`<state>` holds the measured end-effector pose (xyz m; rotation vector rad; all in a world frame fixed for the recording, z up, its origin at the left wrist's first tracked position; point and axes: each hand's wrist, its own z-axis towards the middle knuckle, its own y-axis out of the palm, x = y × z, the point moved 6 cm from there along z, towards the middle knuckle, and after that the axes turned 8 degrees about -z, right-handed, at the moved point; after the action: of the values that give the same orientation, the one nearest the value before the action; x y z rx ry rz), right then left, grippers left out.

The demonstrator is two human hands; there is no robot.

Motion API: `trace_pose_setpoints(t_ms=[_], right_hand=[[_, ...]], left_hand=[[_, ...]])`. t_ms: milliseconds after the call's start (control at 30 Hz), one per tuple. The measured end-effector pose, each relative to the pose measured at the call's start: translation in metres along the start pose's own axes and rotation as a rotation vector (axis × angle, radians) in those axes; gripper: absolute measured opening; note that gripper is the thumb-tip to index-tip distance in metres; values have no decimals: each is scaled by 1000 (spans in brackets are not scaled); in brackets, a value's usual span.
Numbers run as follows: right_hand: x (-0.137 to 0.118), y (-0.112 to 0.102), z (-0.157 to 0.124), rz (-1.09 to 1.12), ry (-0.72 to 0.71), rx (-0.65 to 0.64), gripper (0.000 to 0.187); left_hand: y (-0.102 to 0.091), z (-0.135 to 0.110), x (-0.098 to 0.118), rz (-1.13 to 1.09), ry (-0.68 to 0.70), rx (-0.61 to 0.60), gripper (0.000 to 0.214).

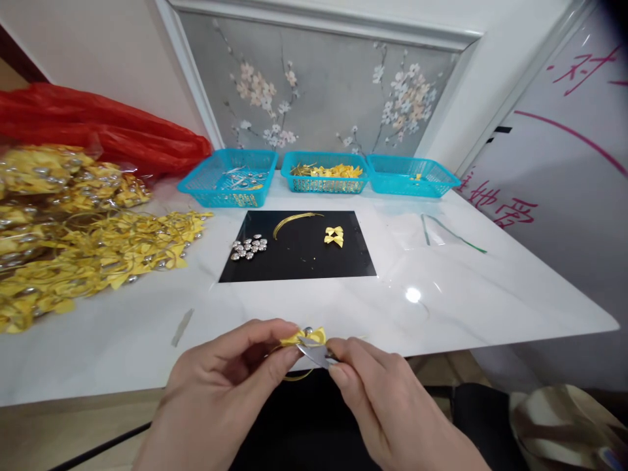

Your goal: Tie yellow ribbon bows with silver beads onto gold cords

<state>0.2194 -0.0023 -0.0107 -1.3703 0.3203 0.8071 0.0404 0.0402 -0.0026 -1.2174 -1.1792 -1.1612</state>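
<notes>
My left hand (235, 383) pinches a yellow ribbon bow (318, 336) between thumb and index finger, just beyond the table's front edge. A round silver bead (309, 331) sits at the middle of the bow. A thin gold wire loop (299, 377) hangs below it. My right hand (380, 392) is closed around a pair of small scissors (316, 354), whose handles are mostly hidden by the fingers. Their blades point left and lie against the bow, close to my left fingertips.
On a black mat (294, 268) lie silver beads (250, 247), gold wires (292, 221) and yellow bows (334, 237). Behind stand blue baskets (226, 196), (326, 186), (412, 188). Finished-looking yellow bow pieces (122, 252) are heaped left, near a red bag (108, 124).
</notes>
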Motion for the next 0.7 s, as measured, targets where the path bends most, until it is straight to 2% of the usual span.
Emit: trace_pose_setpoints(t_ms=[233,467,600,700], right_hand=[[-2,1,7,200,1,-49,35],[8,-11,9,272,61,16,38],[22,-23,9,209,147,61,45],[49,-39,16,-35,206,140,50]], left_hand=[[1,0,2,11,1,13,14],[2,2,0,-2,-50,23,13],[-1,3,-5,-24,-100,54,20],[-2,3,-8,-72,-136,51,23]])
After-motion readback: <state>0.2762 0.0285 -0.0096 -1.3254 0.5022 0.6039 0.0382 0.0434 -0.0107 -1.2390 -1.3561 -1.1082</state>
